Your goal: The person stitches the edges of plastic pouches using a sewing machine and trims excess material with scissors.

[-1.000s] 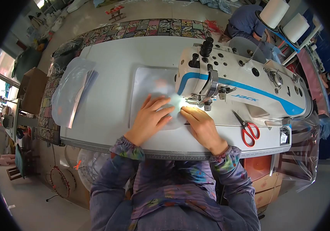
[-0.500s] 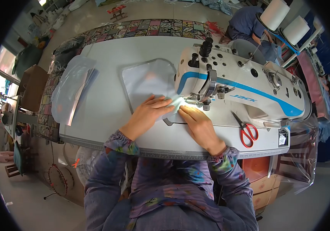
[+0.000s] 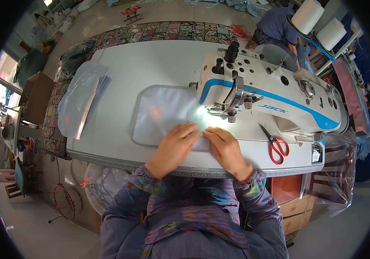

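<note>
A pale, thin fabric piece (image 3: 161, 110) with rounded corners and a darker grey edge lies on the sewing machine table. Its right side reaches the lit needle area of the white and blue sewing machine (image 3: 224, 101). My left hand (image 3: 174, 146) rests on the near part of the piece, fingers together and bent, pinching at its near right edge. Close beside it, my right hand (image 3: 226, 149) has thumb and fingers closed on the same edge, just in front of the presser foot. The fingertips of both hands nearly meet. What lies under the palms is hidden.
Red-handled scissors (image 3: 278, 149) lie right of my right hand. Stacked translucent pieces (image 3: 79, 101) sit at the table's left. Thread cones (image 3: 308, 16) stand at upper right. A ruler strip (image 3: 202, 172) runs along the front edge. Another person (image 3: 275, 28) bends beyond the machine.
The fabric piece has turned and shifted toward me and left. My left hand has moved nearer the front edge and bent from lying flat; my right hand has come slightly nearer me.
</note>
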### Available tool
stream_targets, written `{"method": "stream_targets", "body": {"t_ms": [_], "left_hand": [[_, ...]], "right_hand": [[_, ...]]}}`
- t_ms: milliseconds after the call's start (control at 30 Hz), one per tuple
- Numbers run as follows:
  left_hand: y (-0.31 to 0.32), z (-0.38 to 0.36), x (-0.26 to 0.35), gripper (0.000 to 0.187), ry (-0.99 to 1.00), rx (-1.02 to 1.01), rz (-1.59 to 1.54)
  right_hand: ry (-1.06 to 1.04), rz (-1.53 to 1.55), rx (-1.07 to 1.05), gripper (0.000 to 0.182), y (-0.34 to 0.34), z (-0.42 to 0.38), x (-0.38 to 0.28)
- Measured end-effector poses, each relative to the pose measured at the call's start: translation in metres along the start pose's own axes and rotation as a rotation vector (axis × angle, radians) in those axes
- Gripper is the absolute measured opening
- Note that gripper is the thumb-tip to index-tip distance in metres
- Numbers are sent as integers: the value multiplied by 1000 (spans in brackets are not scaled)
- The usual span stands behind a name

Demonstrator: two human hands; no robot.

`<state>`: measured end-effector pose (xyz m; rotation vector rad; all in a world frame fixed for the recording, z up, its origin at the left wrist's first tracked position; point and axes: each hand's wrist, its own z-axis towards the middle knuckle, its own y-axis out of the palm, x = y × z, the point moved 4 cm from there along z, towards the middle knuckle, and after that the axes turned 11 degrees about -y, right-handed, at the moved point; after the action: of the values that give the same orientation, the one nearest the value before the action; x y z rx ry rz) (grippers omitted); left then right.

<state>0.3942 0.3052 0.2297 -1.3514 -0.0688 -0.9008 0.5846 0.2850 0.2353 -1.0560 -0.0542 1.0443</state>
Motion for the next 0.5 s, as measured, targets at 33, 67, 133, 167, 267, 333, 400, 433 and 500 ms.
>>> {"method": "stream_targets", "body": {"t_ms": [33,67,133,167,267,333,400,433,500], "left_hand": [[-7,1,-12,31,-7,27,-5],[-17,2,-28,28,-15,54,-11],[-46,3,-64,23,-106,225,120],[-67,5,-86,22,-179,277,209],[-126,-5,-169,30,-358,505,454],[-161,-21,-223,41,-578,516,747],[-185,-46,-275,49,-822,459,867],[-194,-61,-306,49,-822,460,869],[-200,-83,-355,50,-842,392,821]], "right_hand": [[55,42,0,45,-2,-8,-4],[109,84,-1,42,-3,-12,-4],[89,74,28,41,-4,-11,-7],[81,36,31,42,-4,-11,-10],[71,-45,37,46,-1,-8,-11],[66,-89,42,48,2,-4,-5],[93,-121,32,51,6,-2,2],[92,-121,33,51,7,0,4],[91,-188,17,53,8,3,8]]}}
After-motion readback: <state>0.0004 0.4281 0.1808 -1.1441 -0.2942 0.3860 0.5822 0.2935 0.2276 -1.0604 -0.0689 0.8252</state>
